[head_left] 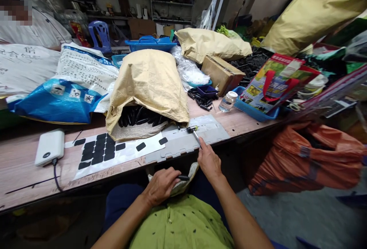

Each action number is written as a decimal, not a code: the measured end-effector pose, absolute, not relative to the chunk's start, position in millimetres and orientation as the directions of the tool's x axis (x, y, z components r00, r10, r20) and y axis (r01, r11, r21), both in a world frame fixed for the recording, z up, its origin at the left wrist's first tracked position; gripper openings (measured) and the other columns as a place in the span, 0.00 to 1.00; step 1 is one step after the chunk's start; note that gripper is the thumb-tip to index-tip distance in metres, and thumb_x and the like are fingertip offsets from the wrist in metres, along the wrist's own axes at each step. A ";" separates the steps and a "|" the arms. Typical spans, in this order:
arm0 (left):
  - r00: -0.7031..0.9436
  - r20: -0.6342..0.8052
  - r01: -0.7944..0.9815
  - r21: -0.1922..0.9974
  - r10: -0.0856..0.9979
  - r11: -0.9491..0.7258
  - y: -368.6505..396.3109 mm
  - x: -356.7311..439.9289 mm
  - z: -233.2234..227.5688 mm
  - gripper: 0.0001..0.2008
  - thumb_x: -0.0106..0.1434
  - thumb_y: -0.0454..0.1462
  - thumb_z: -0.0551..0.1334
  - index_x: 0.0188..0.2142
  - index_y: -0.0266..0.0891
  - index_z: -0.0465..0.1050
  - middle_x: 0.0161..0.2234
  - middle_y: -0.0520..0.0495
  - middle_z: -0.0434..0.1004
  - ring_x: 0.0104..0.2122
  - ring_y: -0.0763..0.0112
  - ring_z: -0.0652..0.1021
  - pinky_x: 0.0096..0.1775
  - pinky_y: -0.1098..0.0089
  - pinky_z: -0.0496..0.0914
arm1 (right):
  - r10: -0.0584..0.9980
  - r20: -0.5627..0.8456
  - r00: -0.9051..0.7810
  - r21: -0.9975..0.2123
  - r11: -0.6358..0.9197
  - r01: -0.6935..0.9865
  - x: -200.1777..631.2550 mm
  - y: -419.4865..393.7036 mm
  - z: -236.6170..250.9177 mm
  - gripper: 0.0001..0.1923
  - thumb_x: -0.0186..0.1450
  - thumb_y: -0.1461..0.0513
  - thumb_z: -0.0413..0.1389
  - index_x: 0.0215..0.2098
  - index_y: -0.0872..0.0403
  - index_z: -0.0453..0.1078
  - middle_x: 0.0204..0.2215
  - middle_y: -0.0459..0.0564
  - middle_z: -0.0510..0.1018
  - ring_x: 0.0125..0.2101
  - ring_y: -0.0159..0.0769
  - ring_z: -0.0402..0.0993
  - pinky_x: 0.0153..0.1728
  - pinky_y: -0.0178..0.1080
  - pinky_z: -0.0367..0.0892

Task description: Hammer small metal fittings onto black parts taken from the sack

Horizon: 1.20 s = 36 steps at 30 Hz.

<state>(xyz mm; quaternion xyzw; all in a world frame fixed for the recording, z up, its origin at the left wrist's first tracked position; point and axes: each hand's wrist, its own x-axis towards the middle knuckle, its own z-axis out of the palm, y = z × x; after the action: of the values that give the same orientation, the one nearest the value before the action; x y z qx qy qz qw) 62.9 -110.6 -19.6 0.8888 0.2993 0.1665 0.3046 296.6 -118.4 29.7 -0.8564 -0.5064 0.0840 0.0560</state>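
My right hand [208,161] reaches over the table's front edge and grips a slim metal tool [195,135] with a yellow-black head; its tip lies on a grey perforated plate [183,142]. Down in my lap, my left hand [161,184] is closed on a small black part [183,178] above a pale cloth bag [183,183]. To the left of the plate lies a white backing sheet [126,153] carrying several black adhesive pads [99,150]. Behind it, an open tan sack [149,84] shows black parts inside.
A white power bank [49,147] with a cable lies at the left. Blue-white sacks [65,88], a cardboard box [222,74], a small bottle [228,101] and a blue tray [255,112] crowd the back. An orange bag [306,157] hangs right of the table. Another person sits far left.
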 end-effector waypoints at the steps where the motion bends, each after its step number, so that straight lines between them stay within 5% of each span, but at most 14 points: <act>1: 0.748 0.055 0.479 0.644 0.661 -0.596 -117.3 61.0 -28.9 0.18 0.75 0.44 0.49 0.55 0.45 0.74 0.42 0.42 0.78 0.41 0.63 0.78 0.45 0.65 0.70 | 0.876 -0.089 0.474 -0.178 -0.482 0.858 296.5 -118.3 29.4 0.29 0.74 0.60 0.46 0.72 0.39 0.52 0.49 0.51 0.75 0.37 0.35 0.78 0.37 0.35 0.67; 6: 0.470 -0.309 0.815 0.511 0.827 -0.272 -113.7 60.5 -60.5 0.14 0.71 0.41 0.54 0.48 0.45 0.77 0.44 0.42 0.82 0.46 0.59 0.80 0.46 0.64 0.71 | 0.878 -0.068 0.475 -0.153 -0.479 0.864 295.8 -118.3 28.0 0.29 0.74 0.60 0.46 0.72 0.40 0.51 0.48 0.51 0.75 0.37 0.36 0.78 0.36 0.36 0.68; 10: 0.377 -0.407 0.882 0.433 0.832 -0.187 -103.8 62.9 -65.0 0.15 0.68 0.40 0.56 0.51 0.44 0.77 0.46 0.40 0.83 0.49 0.56 0.81 0.47 0.63 0.70 | 0.881 -0.068 0.469 -0.139 -0.474 0.870 295.6 -118.3 28.8 0.29 0.74 0.60 0.45 0.73 0.40 0.50 0.48 0.51 0.76 0.36 0.36 0.78 0.35 0.35 0.68; 15: 0.479 -0.353 0.823 0.499 0.804 -0.271 -109.5 67.3 -47.6 0.13 0.65 0.38 0.59 0.47 0.44 0.79 0.44 0.41 0.82 0.46 0.57 0.81 0.44 0.65 0.70 | 0.882 -0.074 0.466 -0.117 -0.472 0.874 296.1 -118.9 28.0 0.29 0.75 0.60 0.44 0.73 0.40 0.49 0.48 0.52 0.75 0.35 0.35 0.78 0.36 0.35 0.68; 20: 0.644 -0.231 0.583 0.765 0.729 -0.273 -78.6 74.0 15.3 0.12 0.65 0.43 0.60 0.40 0.44 0.81 0.33 0.50 0.82 0.33 0.66 0.79 0.36 0.69 0.69 | 0.883 -0.076 0.462 -0.140 -0.469 0.872 297.1 -119.1 27.0 0.30 0.74 0.60 0.45 0.73 0.40 0.49 0.48 0.51 0.75 0.36 0.35 0.78 0.36 0.35 0.68; 22: 0.547 -0.124 0.536 0.811 0.828 -0.233 -44.5 73.5 38.8 0.14 0.66 0.46 0.59 0.38 0.42 0.81 0.33 0.50 0.82 0.33 0.66 0.79 0.37 0.69 0.69 | 0.884 -0.078 0.460 -0.156 -0.467 0.871 297.2 -118.9 27.5 0.30 0.74 0.60 0.46 0.73 0.40 0.49 0.48 0.51 0.75 0.36 0.36 0.78 0.36 0.35 0.68; 24: 0.303 0.014 0.627 0.750 0.953 -0.211 -3.8 70.7 52.2 0.15 0.65 0.47 0.59 0.40 0.41 0.81 0.35 0.48 0.82 0.34 0.65 0.79 0.38 0.68 0.69 | 0.881 -0.078 0.466 -0.161 -0.473 0.866 297.0 -118.8 28.1 0.30 0.74 0.60 0.46 0.73 0.39 0.49 0.48 0.51 0.75 0.36 0.36 0.78 0.36 0.36 0.67; 27: 0.054 0.134 0.806 0.580 0.990 -0.122 50.3 67.2 53.7 0.17 0.64 0.45 0.59 0.43 0.38 0.81 0.39 0.41 0.82 0.39 0.59 0.79 0.42 0.64 0.70 | 0.878 -0.084 0.471 -0.161 -0.478 0.863 296.8 -118.6 28.5 0.30 0.74 0.61 0.45 0.73 0.40 0.50 0.48 0.51 0.75 0.37 0.36 0.78 0.36 0.36 0.68; 31: 0.016 0.002 0.894 0.447 1.000 -0.016 83.7 68.8 42.9 0.20 0.60 0.49 0.62 0.43 0.39 0.82 0.42 0.37 0.82 0.44 0.51 0.79 0.39 0.63 0.70 | 0.887 -0.086 0.454 -0.166 -0.462 0.871 297.6 -118.9 27.5 0.29 0.75 0.60 0.45 0.73 0.40 0.49 0.48 0.51 0.75 0.37 0.35 0.78 0.37 0.35 0.67; 36: -0.037 -0.050 0.881 0.469 0.998 0.056 75.8 58.4 38.8 0.18 0.60 0.49 0.63 0.42 0.42 0.82 0.42 0.39 0.83 0.43 0.51 0.80 0.38 0.64 0.69 | 0.885 -0.090 0.457 -0.179 -0.466 0.867 298.5 -119.1 26.6 0.30 0.74 0.61 0.45 0.73 0.40 0.48 0.48 0.52 0.75 0.38 0.35 0.78 0.38 0.35 0.68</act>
<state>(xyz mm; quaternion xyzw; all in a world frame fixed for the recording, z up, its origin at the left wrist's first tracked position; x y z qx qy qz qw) 58.4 75.8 38.8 0.6688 0.7025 0.1575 0.1855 298.5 -119.1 26.6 -0.8518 -0.5141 0.0853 0.0534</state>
